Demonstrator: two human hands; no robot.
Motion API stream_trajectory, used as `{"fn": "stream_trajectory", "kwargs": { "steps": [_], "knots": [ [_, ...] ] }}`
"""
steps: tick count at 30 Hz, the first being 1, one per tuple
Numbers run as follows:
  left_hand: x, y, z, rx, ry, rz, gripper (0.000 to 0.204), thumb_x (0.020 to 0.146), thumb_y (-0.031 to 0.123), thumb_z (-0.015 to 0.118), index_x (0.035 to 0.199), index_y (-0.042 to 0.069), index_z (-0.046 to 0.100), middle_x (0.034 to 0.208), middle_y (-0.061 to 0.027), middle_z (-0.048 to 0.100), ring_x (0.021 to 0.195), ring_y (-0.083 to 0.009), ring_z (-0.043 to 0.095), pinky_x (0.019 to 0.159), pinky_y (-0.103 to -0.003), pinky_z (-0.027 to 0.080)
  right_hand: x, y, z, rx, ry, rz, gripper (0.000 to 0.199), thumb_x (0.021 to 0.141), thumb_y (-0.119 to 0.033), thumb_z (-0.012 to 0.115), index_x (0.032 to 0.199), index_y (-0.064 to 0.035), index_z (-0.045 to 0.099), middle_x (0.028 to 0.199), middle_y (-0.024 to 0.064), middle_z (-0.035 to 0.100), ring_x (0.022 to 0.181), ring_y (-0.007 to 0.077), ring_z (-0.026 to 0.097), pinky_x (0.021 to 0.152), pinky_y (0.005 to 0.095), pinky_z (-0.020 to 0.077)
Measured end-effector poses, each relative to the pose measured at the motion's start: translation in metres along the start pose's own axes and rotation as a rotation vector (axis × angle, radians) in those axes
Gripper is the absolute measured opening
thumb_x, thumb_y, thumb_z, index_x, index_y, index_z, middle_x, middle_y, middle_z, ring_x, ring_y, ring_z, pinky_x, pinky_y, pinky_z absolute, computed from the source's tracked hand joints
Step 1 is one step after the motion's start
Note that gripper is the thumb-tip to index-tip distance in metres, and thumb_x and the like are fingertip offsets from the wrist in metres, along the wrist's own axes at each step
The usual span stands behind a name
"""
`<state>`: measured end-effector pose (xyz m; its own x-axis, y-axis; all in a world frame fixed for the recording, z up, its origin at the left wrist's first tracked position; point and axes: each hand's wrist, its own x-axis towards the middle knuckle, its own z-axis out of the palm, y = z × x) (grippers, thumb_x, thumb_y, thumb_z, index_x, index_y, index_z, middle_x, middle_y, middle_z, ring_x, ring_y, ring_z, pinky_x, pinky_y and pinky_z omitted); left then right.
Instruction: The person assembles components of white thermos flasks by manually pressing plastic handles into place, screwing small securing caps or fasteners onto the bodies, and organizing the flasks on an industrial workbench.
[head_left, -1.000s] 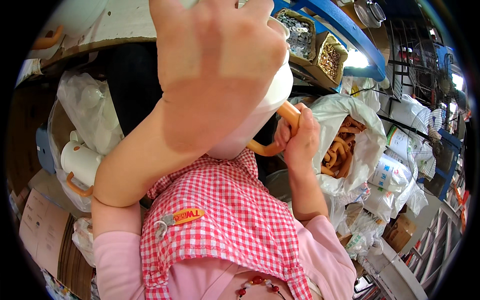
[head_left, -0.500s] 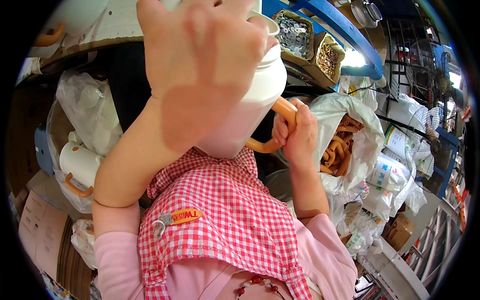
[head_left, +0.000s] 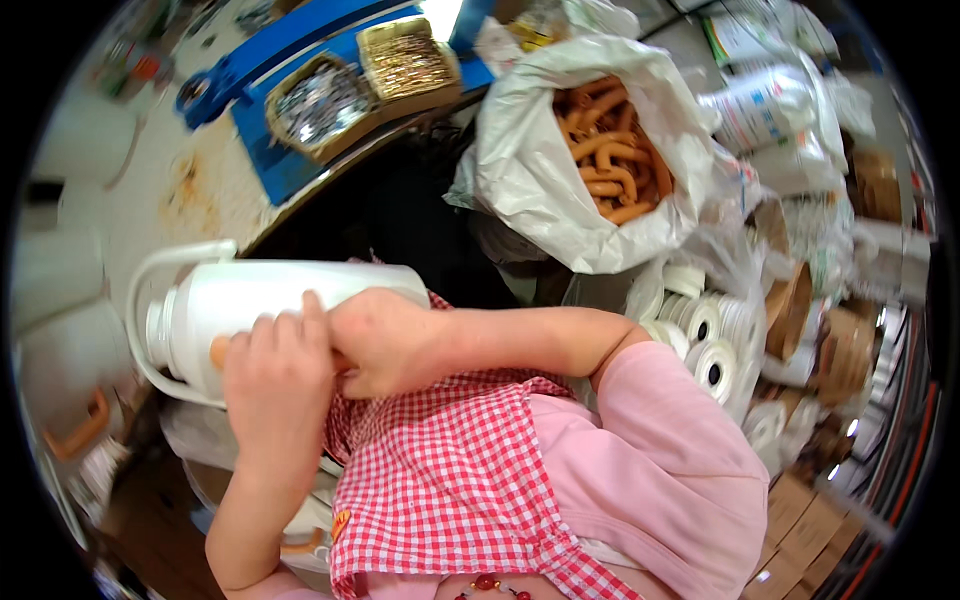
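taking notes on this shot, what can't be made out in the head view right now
Head view:
Most of the orange handle on the white jug: covered by the left hand and right hand.
Rest of the necklace: cut off by the lower edge.
Exact shapes of the silvery pieces: blurred and small.

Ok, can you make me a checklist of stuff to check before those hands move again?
1. Left hand at the orange handle: ok, it covers most of it.
2. Right hand gripping the handle too: cannot tell, its fingers are mostly hidden.
3. White container standing upright: not ok, it lies on its side, neck toward the left.
4. White carrying loop not squashed under the hands: ok, it arches around the neck end.
5. Orange pieces inside the white bag: ok.
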<state>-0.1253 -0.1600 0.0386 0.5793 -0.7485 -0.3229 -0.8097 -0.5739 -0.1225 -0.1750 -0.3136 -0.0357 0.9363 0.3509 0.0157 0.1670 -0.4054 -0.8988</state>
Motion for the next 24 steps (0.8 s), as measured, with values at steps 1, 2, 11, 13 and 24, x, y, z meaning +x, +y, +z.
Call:
{"fn": "stream_trajectory", "kwargs": {
  "steps": [1, 2, 11, 13, 24],
  "knots": [
    [0.003, -0.008, -0.006, 0.000, -0.034, 0.024, 0.043, 0.076, 0.011, 0.068, 0.119, 0.005, 0.065, 0.100, -0.0073, 0.066, 0.098, -0.0283, 0.064, 0.086, -0.044, 0.048, -0.009, 0.002, -0.003, -0.003, 0.178, -0.081, 0.021, 0.076, -0.020, 0.073, 0.090, -0.0047, 0.069, 0.083, 0.0175, 0.068, 0.082, 0.0359, 0.065, 0.075, 0.0447, 0.0520],
    [0.009, -0.017, -0.011, -0.004, -0.063, 0.071, 0.043, 0.075, 0.009, 0.069, 0.117, 0.005, 0.066, 0.094, -0.0073, 0.065, 0.091, -0.0305, 0.065, 0.080, -0.045, 0.048, -0.022, 0.008, -0.008, -0.026, 0.366, -0.144, 0.026, 0.076, -0.023, 0.076, 0.095, -0.0059, 0.068, 0.086, 0.0159, 0.067, 0.086, 0.0347, 0.065, 0.077, 0.0438, 0.0517],
    [-0.030, -0.099, -0.023, -0.882, 0.500, -0.458, 0.015, 0.095, 0.010, 0.068, 0.104, -0.001, 0.064, 0.091, -0.0015, 0.061, 0.078, -0.0081, 0.057, 0.052, -0.020, 0.046, -0.288, 0.079, -0.137, -0.383, 1.787, 0.206, 0.027, 0.089, 0.000, 0.065, 0.114, -0.0060, 0.054, 0.103, 0.0051, 0.065, 0.090, 0.0133, 0.060, 0.083, 0.0279, 0.0493],
    [-0.037, -0.088, -0.008, -0.976, 0.482, -0.510, 0.017, 0.094, 0.016, 0.072, 0.098, 0.002, 0.064, 0.088, 0.0007, 0.059, 0.073, -0.0060, 0.054, 0.050, -0.019, 0.044, -0.385, 0.124, -0.151, -0.439, 1.889, 0.449, 0.022, 0.088, -0.006, 0.068, 0.107, -0.0025, 0.059, 0.094, 0.0060, 0.067, 0.084, 0.0134, 0.062, 0.077, 0.0290, 0.0511],
    [-0.034, -0.065, 0.086, -2.046, 0.418, -0.383, 0.042, 0.092, 0.013, 0.069, 0.130, 0.005, 0.050, 0.077, -0.0004, 0.057, 0.047, -0.0067, 0.042, 0.047, -0.024, 0.036, -0.453, 0.171, -0.028, -0.341, 0.350, 1.355, 0.058, 0.061, -0.024, 0.087, 0.106, 0.0070, 0.066, 0.096, 0.0216, 0.072, 0.092, 0.0335, 0.071, 0.079, 0.0428, 0.0551]
  ]
}}
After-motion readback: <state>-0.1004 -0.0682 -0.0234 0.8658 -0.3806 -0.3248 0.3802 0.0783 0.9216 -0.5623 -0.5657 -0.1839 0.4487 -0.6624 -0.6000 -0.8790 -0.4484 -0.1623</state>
